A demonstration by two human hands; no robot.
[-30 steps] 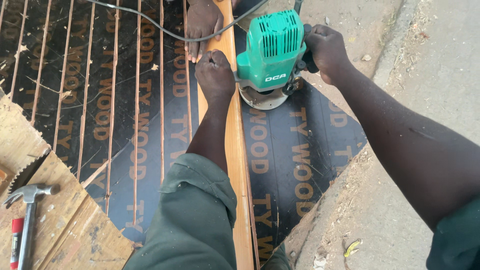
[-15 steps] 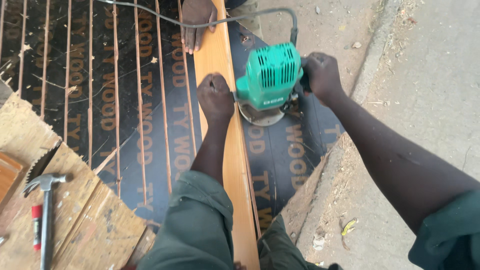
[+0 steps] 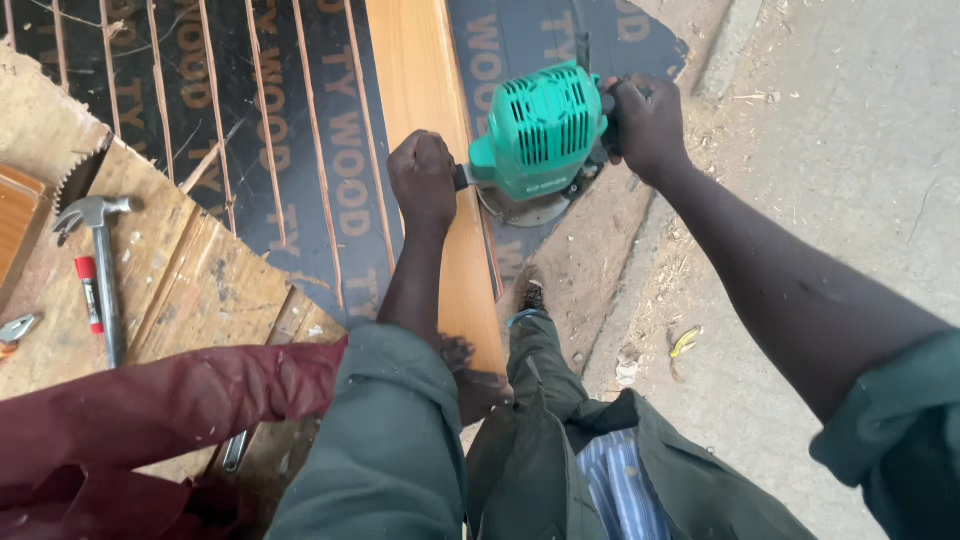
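Gripping green router (image 3: 540, 135) with left hand (image 3: 424, 182) and right hand (image 3: 648, 122) clamped on side handles | moved nearer along wooden plank (image 3: 432, 130) edge | other hand gone from far end

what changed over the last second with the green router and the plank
The green router has come back along the wooden plank toward the person, near its end. The other hand at the far end is out of view. Both the left hand and right hand still grip the router's side handles.
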